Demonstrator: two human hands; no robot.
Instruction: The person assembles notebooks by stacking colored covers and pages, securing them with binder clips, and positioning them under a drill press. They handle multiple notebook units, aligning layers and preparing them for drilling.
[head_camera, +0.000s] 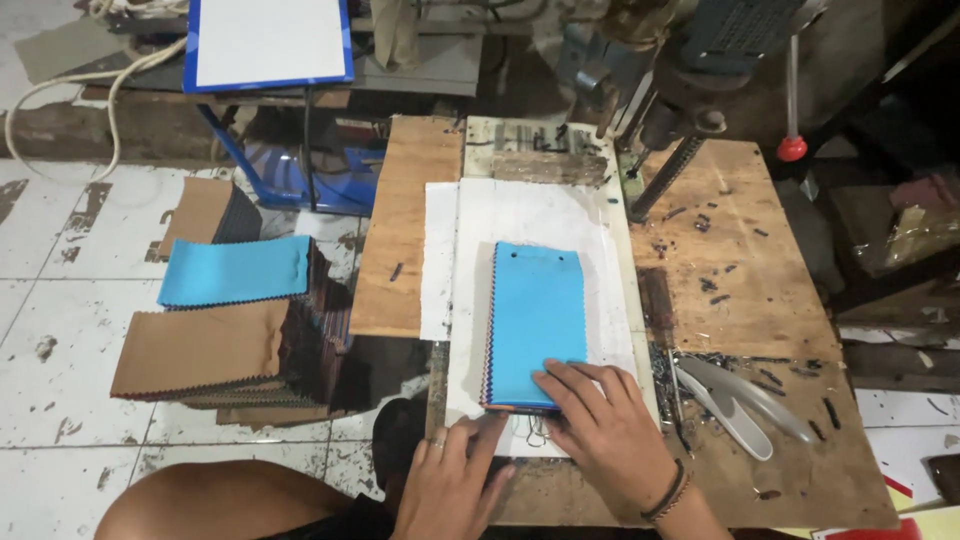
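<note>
A stack of fabric swatches topped with a blue piece (535, 320) lies on a white sheet (530, 215) on the wooden workbench (770, 300). Two small holes show near the stack's far edge. My right hand (600, 425) presses flat on the stack's near right corner. My left hand (450, 480), with a ring on one finger, rests at the near edge of the white sheet, fingertips close to the stack's near left corner. A bit of thin wire or string shows between the hands.
A drill press (680, 90) stands over the bench's far side. Large grey scissors (745, 405) lie right of my right hand amid dark scraps. Piles of brown and blue swatch stacks (235, 330) sit on the tiled floor to the left. My knee shows at the bottom.
</note>
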